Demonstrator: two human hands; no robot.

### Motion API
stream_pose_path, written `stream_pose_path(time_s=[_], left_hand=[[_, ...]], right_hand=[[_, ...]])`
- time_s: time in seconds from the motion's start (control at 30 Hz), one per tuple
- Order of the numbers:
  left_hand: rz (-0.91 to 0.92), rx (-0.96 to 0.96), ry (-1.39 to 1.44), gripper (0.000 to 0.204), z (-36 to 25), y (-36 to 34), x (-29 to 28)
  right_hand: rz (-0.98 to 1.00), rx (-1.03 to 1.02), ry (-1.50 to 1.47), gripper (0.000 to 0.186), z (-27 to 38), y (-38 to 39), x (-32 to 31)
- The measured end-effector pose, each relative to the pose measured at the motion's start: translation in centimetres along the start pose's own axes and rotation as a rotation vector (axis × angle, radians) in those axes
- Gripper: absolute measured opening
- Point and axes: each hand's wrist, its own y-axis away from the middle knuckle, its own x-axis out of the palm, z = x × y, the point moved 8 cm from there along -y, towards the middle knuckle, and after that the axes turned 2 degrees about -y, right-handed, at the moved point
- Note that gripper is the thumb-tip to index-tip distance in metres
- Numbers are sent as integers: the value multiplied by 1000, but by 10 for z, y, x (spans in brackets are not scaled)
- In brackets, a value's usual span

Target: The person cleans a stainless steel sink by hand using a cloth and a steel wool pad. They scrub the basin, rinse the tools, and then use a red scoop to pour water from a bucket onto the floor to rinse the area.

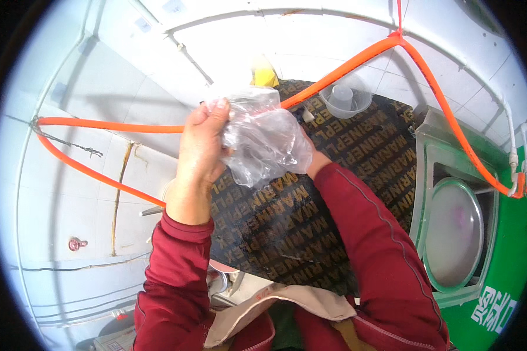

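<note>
Head: both hands on plastic bag [263, 137], mid-board.

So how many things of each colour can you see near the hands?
Clear: 2, the plastic bag held by both hands, and the plastic cup
Orange: 1, the hose
Yellow: 1, a small object behind the bag
Dark brown: 1, the board
Total: 5

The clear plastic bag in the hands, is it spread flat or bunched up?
Bunched up. The clear crumpled plastic bag is creased, gripped by the left hand at its top edge; the right hand sits mostly hidden behind it.
</note>
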Motion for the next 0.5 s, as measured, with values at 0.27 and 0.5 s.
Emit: stream_pose_path(time_s=[0.27,0.5], left_hand=[[-28,-54,-123,24,39,-41,1],[-207,545,-1155,44,14,-57,20]], right_hand=[[-176,113,582,39,-35,-23,-1],[-272,101,547,44,-12,118,-69]])
